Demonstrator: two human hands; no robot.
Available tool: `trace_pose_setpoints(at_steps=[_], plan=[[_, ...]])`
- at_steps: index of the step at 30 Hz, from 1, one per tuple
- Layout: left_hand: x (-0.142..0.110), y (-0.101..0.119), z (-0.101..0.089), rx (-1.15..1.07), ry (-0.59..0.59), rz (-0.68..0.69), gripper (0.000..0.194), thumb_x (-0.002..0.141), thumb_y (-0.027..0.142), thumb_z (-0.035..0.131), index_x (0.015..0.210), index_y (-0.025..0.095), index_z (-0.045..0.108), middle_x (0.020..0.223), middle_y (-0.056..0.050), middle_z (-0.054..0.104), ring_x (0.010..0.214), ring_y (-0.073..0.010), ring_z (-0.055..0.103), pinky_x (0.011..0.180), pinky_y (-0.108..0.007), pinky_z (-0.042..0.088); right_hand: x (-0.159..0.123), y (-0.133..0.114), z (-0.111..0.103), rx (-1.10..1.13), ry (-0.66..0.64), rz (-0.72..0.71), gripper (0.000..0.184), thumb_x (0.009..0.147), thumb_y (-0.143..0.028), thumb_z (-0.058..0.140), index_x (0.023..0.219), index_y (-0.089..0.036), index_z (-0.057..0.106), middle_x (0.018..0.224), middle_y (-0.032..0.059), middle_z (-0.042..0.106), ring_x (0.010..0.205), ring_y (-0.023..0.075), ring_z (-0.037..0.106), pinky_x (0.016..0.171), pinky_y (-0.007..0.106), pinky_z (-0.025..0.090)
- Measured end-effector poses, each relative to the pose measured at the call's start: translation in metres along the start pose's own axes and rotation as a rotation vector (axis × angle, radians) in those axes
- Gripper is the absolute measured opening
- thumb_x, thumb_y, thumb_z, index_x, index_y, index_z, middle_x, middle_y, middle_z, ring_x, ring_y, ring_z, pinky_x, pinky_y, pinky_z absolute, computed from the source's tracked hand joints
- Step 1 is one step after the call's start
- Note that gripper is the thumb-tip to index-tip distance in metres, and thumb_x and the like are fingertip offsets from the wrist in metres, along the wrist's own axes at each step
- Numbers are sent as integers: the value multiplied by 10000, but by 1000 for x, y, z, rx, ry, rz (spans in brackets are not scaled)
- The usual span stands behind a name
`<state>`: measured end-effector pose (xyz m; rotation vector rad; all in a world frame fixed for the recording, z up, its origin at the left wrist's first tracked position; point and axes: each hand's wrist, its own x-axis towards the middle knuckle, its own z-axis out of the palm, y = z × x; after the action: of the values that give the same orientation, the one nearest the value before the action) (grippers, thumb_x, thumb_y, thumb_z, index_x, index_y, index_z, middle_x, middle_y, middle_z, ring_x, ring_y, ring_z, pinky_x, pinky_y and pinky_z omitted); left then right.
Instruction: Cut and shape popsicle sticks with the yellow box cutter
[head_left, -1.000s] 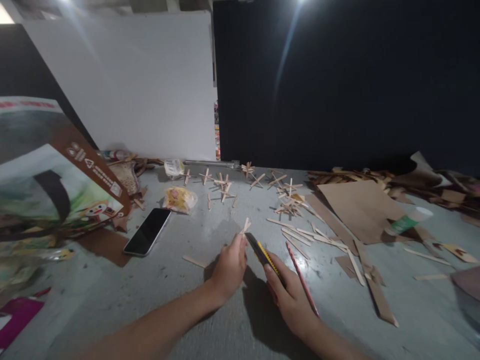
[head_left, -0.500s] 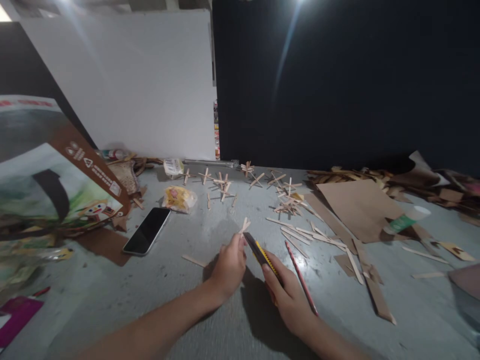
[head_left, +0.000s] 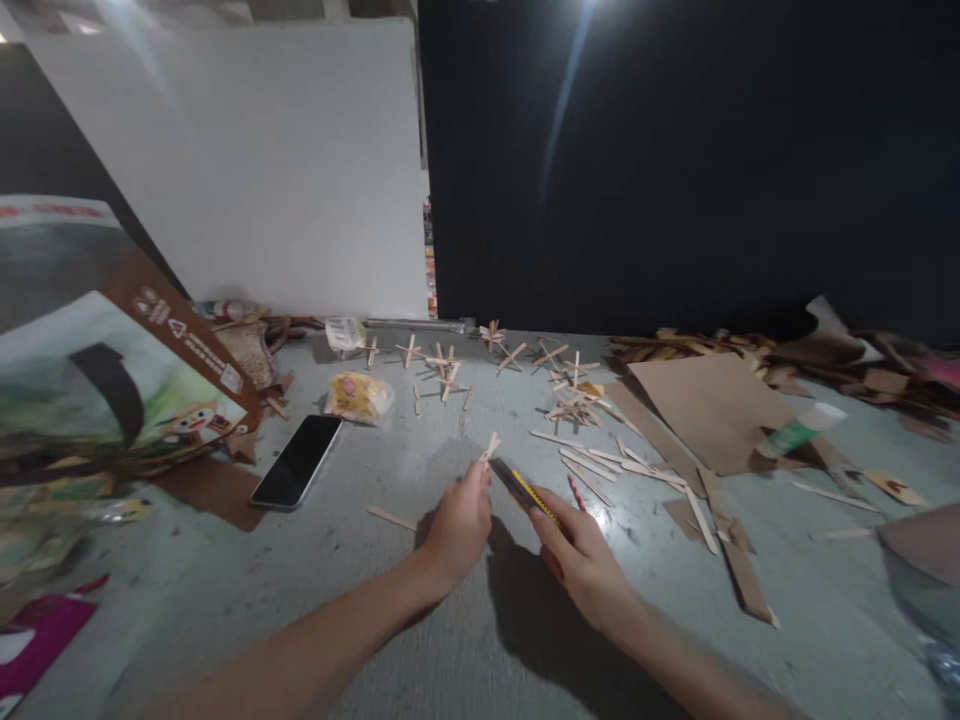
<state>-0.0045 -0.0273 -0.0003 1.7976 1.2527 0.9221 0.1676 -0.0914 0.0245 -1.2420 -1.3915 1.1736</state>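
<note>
Crossed wooden sticks (head_left: 493,442) jut up from the left hand (head_left: 459,518) in the head view, above the grey surface (head_left: 225,580); the fingers cover their lower ends, so their full length and how they are joined cannot be told. The left hand pinches them between thumb and fingers. The right hand (head_left: 589,560) grips a cutter (head_left: 529,496), its rear part hidden in the palm; the front end lies right by the left fingertips, but whether the blade touches the wood is too small to make out. A red striped rod (head_left: 576,492) disappears behind the right hand.

The cutter has a dark body with a ridged yellow strip. Flat, pale loose sticks (head_left: 592,474) with rounded ends lie beyond the right hand; farther back, thin stick crosses (head_left: 513,357) stand or lean, some too tangled to separate.

A glossy black phone (head_left: 298,460) lies to the left, near a crinkled clear packet (head_left: 360,397) with yellow contents. A big printed bag (head_left: 135,340) blocks the far left and is cut off by the frame, as is a magenta item (head_left: 52,640) below. On the right, a green-and-white tube (head_left: 796,434) overlaps a matte brown cardboard sheet (head_left: 712,412).
</note>
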Motion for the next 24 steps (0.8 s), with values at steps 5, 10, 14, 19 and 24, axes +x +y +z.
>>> trace_pose_setpoints(at_steps=[5,10,14,19,24], plan=[[5,-4,5,6,-19,-22,205,1059,244,371,891,243,489,688,38,497,611,-163,477,612,-268,325,8,-19,-12,21,-47,130,605,886,-755,641,973,-160,709,564,-98,287,453,96,264,415,231,232],[9,-5,2,51,29,-26,186,1032,175,390,876,251,457,667,41,492,608,-169,486,612,-274,300,-3,-13,27,-30,87,65,605,974,-721,539,1201,-187,708,602,-60,419,496,139,399,448,244,323],[12,-8,-1,77,45,-38,194,1032,163,414,864,251,453,680,34,516,616,-170,513,607,-276,289,6,-20,28,-101,79,21,516,989,-644,524,1123,-182,709,621,-44,456,520,147,436,482,255,349],[15,-9,0,79,45,-42,218,1066,207,429,856,251,466,672,40,505,611,-167,520,625,-277,309,32,-49,-10,-184,-107,130,358,893,-562,585,774,-227,543,540,-100,315,447,99,311,442,242,221],[17,-10,1,83,54,-49,237,1081,209,411,858,248,481,689,32,515,619,-168,522,626,-276,317,22,-37,9,-114,-24,102,381,886,-608,547,852,-229,549,576,-107,326,442,98,332,451,246,259]])
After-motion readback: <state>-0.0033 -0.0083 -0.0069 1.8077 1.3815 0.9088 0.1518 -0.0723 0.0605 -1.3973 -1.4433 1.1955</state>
